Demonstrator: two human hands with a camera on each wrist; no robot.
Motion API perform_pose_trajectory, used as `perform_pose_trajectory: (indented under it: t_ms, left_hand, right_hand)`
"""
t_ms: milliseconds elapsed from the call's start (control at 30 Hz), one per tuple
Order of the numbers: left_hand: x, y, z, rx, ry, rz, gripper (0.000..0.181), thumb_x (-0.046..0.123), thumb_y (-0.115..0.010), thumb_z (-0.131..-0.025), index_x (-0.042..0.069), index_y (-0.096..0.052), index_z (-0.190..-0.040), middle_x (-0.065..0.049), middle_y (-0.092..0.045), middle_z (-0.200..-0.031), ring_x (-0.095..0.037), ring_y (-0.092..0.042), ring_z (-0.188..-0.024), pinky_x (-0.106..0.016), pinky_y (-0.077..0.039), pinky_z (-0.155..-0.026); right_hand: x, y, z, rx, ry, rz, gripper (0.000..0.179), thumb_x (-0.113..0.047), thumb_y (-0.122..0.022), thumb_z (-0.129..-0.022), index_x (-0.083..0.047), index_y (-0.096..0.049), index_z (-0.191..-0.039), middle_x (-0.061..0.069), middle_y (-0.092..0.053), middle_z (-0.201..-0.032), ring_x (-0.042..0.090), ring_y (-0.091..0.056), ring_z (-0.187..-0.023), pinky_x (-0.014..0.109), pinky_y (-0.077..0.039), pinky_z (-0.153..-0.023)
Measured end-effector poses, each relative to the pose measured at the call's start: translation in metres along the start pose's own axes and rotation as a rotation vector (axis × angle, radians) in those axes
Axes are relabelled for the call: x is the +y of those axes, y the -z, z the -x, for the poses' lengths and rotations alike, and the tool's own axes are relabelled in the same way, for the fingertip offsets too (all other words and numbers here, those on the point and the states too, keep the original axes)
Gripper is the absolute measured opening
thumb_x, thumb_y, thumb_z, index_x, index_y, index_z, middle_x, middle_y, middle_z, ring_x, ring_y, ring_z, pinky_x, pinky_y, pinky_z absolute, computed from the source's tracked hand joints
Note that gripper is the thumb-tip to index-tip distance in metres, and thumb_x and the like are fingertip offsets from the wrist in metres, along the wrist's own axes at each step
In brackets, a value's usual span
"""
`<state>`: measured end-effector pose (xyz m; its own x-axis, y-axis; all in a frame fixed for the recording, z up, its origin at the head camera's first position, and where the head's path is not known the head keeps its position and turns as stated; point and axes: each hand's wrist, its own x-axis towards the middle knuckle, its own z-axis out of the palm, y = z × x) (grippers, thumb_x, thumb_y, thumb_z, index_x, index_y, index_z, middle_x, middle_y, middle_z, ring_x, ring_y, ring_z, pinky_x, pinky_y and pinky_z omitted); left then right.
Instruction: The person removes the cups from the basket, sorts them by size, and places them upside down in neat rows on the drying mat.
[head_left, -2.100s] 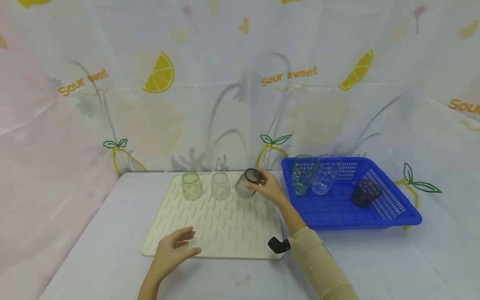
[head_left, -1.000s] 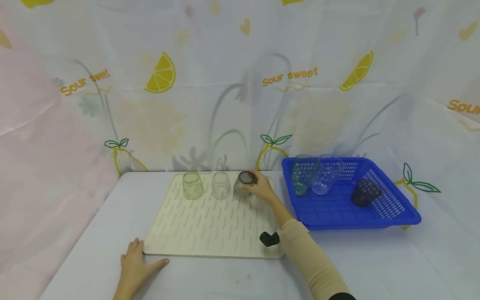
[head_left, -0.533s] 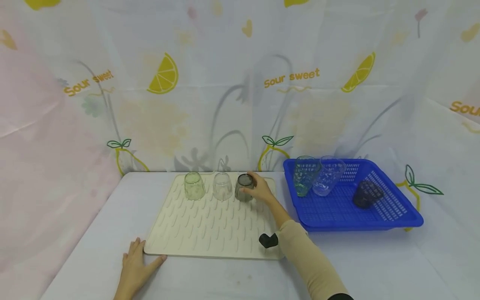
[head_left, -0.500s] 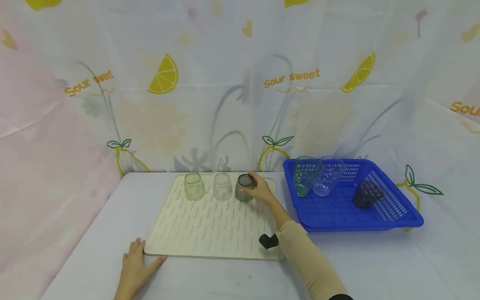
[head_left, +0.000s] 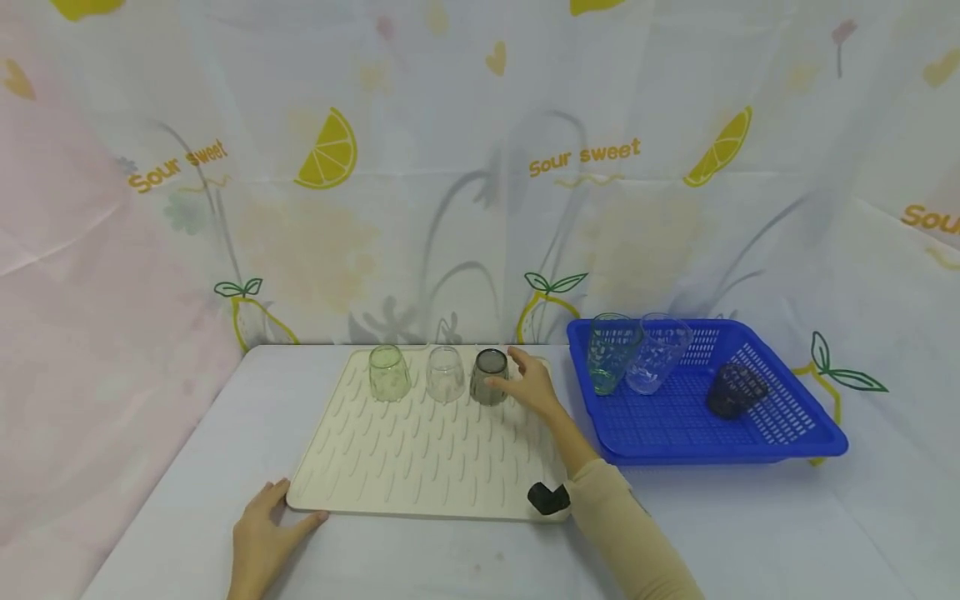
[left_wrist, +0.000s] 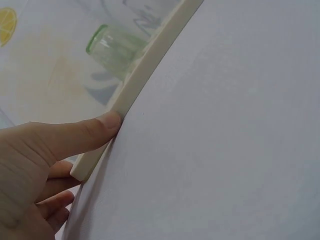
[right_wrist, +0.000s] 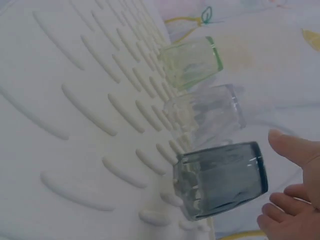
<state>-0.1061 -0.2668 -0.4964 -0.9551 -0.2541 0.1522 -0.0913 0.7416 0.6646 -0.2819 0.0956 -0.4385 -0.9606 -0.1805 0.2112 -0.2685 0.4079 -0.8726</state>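
Note:
Three short upside-down glasses stand in a row at the back of a cream drying mat: a green glass, a clear glass and a smoky grey glass. My right hand is beside the grey glass, fingers spread. In the right wrist view, a gap shows between that hand's thumb and the grey glass. My left hand holds the mat's front left corner, its thumb against the front edge and the other fingers at the left side.
A blue plastic basket stands right of the mat. In it, a tall green-blue glass and a tall clear glass lean at the left, and a dark glass lies tilted at the right. A printed cloth hangs behind.
My right hand has set the tilted grey glass upside down on the mat, let go and drawn slightly right. My left hand has moved down and left to the mat's corner.

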Motion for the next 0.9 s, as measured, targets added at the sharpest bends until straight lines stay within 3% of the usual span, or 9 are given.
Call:
perform_pose_trajectory:
  t_ms: [167, 433, 633, 700, 767, 833, 900]
  left_hand:
    - [0.0, -0.003, 0.002, 0.107, -0.052, 0.026, 0.073, 0.018, -0.088, -0.059, -0.019, -0.054, -0.113, -0.039, -0.053, -0.116, -0.053, -0.043, -0.112, -0.065, -0.035, -0.096]
    - [0.0, -0.004, 0.003, 0.137, -0.04, 0.039, 0.072, 0.014, -0.088, -0.059, -0.017, -0.054, -0.115, -0.038, -0.054, -0.115, -0.053, -0.05, -0.106, -0.061, -0.044, -0.09]
    - [-0.001, -0.006, 0.003, 0.199, -0.101, 0.053, 0.072, 0.005, -0.088, -0.055, -0.016, -0.054, -0.115, -0.035, -0.057, -0.113, -0.051, -0.057, -0.101, -0.054, -0.042, -0.088]
    - [-0.002, -0.007, 0.003, 0.212, -0.116, 0.055, 0.072, 0.005, -0.088, -0.054, -0.016, -0.055, -0.114, -0.035, -0.059, -0.111, -0.05, -0.059, -0.098, -0.037, -0.049, -0.087]
    - [-0.003, -0.008, 0.003, 0.215, -0.122, 0.062, 0.071, 0.006, -0.088, -0.054, -0.016, -0.056, -0.114, -0.035, -0.059, -0.11, -0.049, -0.059, -0.095, -0.017, -0.048, -0.085]
    - [-0.003, -0.008, 0.003, 0.21, -0.12, 0.071, 0.071, 0.006, -0.088, -0.055, -0.015, -0.056, -0.114, -0.034, -0.059, -0.11, -0.047, -0.06, -0.094, 0.003, -0.037, -0.08]
    - [-0.003, -0.007, 0.002, 0.199, -0.112, 0.077, 0.071, 0.007, -0.088, -0.056, -0.015, -0.055, -0.115, -0.034, -0.059, -0.112, -0.046, -0.06, -0.094, 0.009, -0.026, -0.077]
  right_hand:
    - [-0.02, 0.015, 0.008, -0.031, 0.047, 0.06, 0.073, -0.013, -0.076, -0.08, 0.01, -0.038, -0.137, 0.026, -0.039, -0.142, 0.037, -0.035, -0.134, 0.043, -0.033, -0.11]
    - [-0.028, 0.054, 0.019, -0.18, 0.118, -0.025, 0.067, -0.011, -0.071, -0.084, 0.007, -0.038, -0.139, 0.026, -0.038, -0.143, 0.037, -0.033, -0.135, 0.046, -0.031, -0.111]
    - [-0.023, 0.08, 0.029, -0.2, 0.129, -0.039, 0.064, -0.011, -0.071, -0.084, 0.007, -0.04, -0.137, 0.025, -0.042, -0.14, 0.038, -0.038, -0.132, 0.046, -0.033, -0.11]
    - [-0.02, 0.089, 0.033, -0.199, 0.112, -0.057, 0.064, -0.012, -0.071, -0.084, 0.008, -0.04, -0.138, 0.025, -0.042, -0.141, 0.037, -0.038, -0.132, 0.046, -0.033, -0.11]
    - [-0.018, 0.098, 0.038, -0.194, 0.078, -0.081, 0.065, -0.012, -0.07, -0.085, 0.008, -0.039, -0.138, 0.025, -0.041, -0.142, 0.038, -0.036, -0.133, 0.047, -0.032, -0.109]
    - [-0.015, 0.106, 0.043, -0.183, 0.043, -0.112, 0.066, -0.012, -0.07, -0.085, 0.007, -0.038, -0.139, 0.025, -0.04, -0.142, 0.038, -0.035, -0.134, 0.048, -0.033, -0.109]
    - [-0.011, 0.113, 0.048, -0.171, 0.012, -0.126, 0.067, -0.013, -0.07, -0.085, 0.006, -0.037, -0.14, 0.024, -0.04, -0.143, 0.038, -0.035, -0.134, 0.049, -0.033, -0.108]
